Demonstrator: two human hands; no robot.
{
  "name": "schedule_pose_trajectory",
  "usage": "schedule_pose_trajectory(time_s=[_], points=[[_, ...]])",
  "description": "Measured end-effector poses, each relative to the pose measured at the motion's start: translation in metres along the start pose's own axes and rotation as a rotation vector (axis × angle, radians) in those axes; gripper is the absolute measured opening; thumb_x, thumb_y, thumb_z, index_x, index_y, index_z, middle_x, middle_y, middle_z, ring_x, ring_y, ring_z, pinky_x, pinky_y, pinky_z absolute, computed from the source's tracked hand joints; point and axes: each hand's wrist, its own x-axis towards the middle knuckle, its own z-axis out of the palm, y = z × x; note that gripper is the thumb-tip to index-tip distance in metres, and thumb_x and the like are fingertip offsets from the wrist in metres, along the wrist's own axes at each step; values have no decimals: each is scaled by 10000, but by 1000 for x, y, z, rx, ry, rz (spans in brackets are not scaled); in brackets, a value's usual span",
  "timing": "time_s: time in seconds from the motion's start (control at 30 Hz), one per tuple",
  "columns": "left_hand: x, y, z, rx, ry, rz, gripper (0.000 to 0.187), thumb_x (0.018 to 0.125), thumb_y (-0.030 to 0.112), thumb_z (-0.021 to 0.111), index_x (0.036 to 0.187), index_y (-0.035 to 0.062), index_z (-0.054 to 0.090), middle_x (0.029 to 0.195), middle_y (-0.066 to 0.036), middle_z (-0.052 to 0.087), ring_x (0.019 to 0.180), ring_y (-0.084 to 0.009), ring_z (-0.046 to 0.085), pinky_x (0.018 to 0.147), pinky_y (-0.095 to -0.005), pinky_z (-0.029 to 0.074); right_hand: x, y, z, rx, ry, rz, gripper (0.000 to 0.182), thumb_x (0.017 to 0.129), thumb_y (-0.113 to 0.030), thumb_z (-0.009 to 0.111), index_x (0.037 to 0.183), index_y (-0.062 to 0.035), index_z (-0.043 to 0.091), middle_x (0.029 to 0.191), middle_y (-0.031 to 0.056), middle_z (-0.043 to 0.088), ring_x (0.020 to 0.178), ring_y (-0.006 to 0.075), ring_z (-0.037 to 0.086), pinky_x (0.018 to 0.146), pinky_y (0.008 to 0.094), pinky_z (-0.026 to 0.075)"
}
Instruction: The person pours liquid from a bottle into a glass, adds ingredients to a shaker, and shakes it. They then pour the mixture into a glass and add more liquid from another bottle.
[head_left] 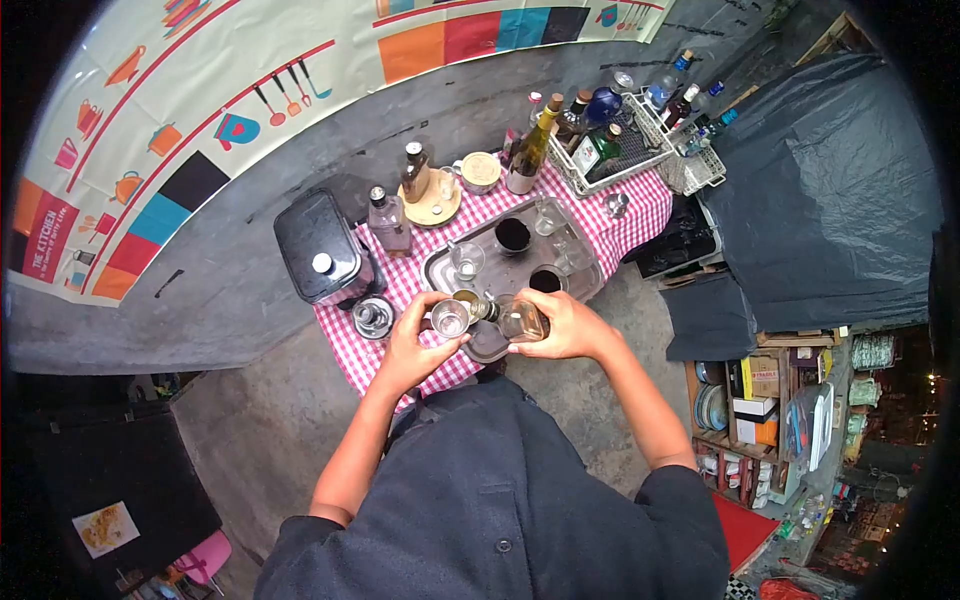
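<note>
My left hand is closed around a small clear glass cup, its mouth facing up toward me. In my right hand is a small glass bottle, tipped so that its neck points left toward the cup. The bottle's neck is close to the cup's rim. Beneath both hands lies a grey tray. On it stand two dark-filled cups, one farther back and one near my right hand, with a clear glass cup and other glassware.
A red-checked cloth covers the table. A black lidded box and a squat glass bottle stand left. Behind are a clear bottle, a wooden plate, a tall wine bottle and a wire basket with bottles.
</note>
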Motion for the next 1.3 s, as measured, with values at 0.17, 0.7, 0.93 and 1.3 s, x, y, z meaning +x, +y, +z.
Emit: schedule_pose_trajectory(time_s=[0.17, 0.7, 0.93, 1.3], points=[[16, 7, 26, 4, -41, 49, 541, 742, 93, 817, 1215, 34, 560, 1097, -80, 623, 1005, -168, 622, 882, -319, 507, -12, 3, -42, -178, -19, -45, 532, 710, -352, 816, 1042, -23, 561, 700, 187, 629, 711, 401, 648, 639, 455, 507], [49, 61, 64, 197, -89, 245, 573, 694, 86, 817, 1226, 17, 615, 1094, -122, 619, 1033, -253, 600, 925, -360, 458, -36, 22, -105, -299, -121, -41, 531, 708, -347, 817, 1055, -25, 575, 744, 190, 651, 716, 390, 662, 624, 449, 522], [52, 71, 75, 285, -96, 257, 617, 675, 87, 813, 1254, 17, 612, 1076, -131, 616, 1020, -272, 581, 922, -374, 445, -37, 18, -124, -392, -166, -40, 541, 708, -384, 790, 1039, -16, 571, 754, 224, 661, 736, 421, 659, 665, 491, 525], [59, 71, 90, 313, -85, 268, 534, 677, 108, 820, 1172, 23, 637, 1100, -123, 626, 1048, -281, 587, 934, -384, 442, -41, 26, -137, -421, -169, -104, 539, 701, -347, 803, 1044, -3, 568, 606, 200, 586, 634, 409, 633, 573, 467, 486]])
